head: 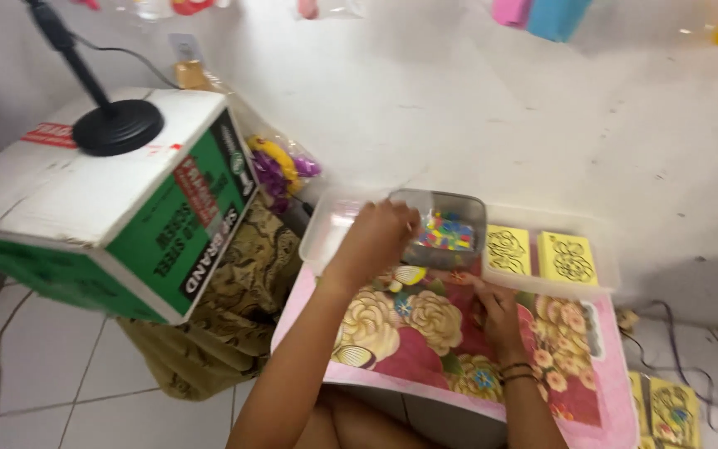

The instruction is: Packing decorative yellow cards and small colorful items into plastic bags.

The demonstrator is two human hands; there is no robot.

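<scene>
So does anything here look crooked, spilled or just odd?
One thing: the cardboard box at left sits tilted, one corner dipping, with a black stand base perched on its sloping top. Nothing looks spilled; the coloured beads stay inside the small tub that the left hand reaches to. The right hand rests on the flowered board.

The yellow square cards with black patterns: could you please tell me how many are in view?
4: two yellow square cards in the clear plastic tray, two more at bottom right, partly cut off.
</scene>
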